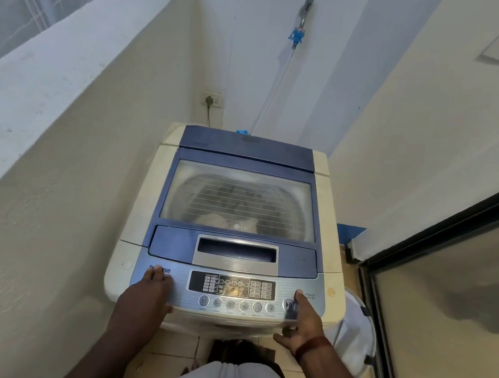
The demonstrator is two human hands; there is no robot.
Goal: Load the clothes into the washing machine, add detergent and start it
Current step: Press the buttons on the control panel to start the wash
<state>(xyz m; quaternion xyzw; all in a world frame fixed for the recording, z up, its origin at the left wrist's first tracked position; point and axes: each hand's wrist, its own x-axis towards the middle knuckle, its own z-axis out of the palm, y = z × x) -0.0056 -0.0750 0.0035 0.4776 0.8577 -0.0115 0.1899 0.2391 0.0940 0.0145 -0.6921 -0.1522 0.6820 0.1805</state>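
Note:
A top-loading washing machine point(133, 257), cream with a blue lid, stands in a narrow alcove. Its lid point(240, 198) is down, and pale clothes point(224, 221) show dimly through the window inside the drum. The control panel point(232, 288) faces me with a lit display and a row of round buttons. My left hand point(148, 293) rests flat on the panel's left end. My right hand point(301, 320) has its forefinger stretched onto the power button point(299, 292) at the panel's right end, the other fingers curled. Neither hand holds anything.
Walls close in on the left and behind. A socket with a plug point(211, 99) and a tap with a blue hose fitting point(298, 36) sit on the back wall. A dark-framed glass door point(444, 290) stands on the right, with a white laundry bag point(353, 333) beside the machine.

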